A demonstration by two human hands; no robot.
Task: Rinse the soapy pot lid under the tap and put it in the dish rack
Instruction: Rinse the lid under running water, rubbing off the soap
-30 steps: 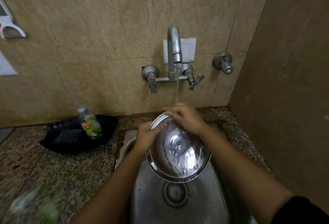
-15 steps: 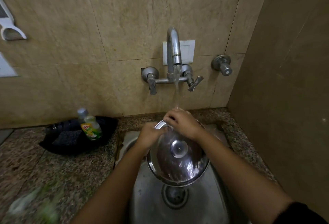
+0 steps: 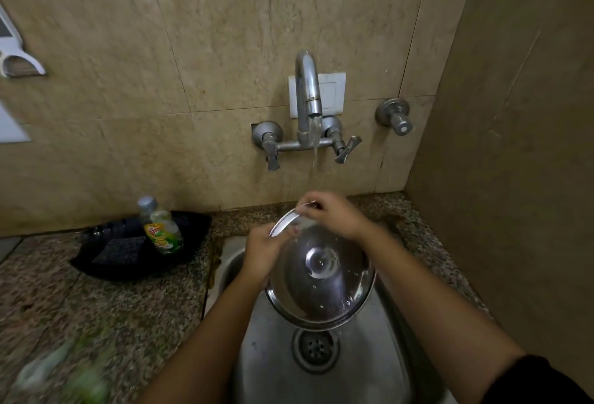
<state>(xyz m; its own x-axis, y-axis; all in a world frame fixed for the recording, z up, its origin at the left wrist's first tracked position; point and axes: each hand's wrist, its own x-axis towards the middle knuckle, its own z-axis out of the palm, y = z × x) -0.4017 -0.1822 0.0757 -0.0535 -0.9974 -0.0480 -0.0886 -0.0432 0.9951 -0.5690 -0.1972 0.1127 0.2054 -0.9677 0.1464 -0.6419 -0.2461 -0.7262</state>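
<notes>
Now left hand (image 3: 262, 257) fingers curl round the pot lid (image 3: 321, 294) rim; right hand (image 3: 334, 215) fingers pinch its far edge, tap (image 3: 308, 91) above them.

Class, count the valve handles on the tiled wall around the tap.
3: left lever beside the spout, right lever beside it, round knob further right, near the corner.

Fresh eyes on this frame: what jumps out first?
The steel pot lid, held centre frame over the sink: the left hand grips its left rim and the right hand pinches its far rim. Above it the wall tap is running, with the stream falling toward the right hand. On the counter to the left, a green dish soap bottle stands in a black tray.
</notes>
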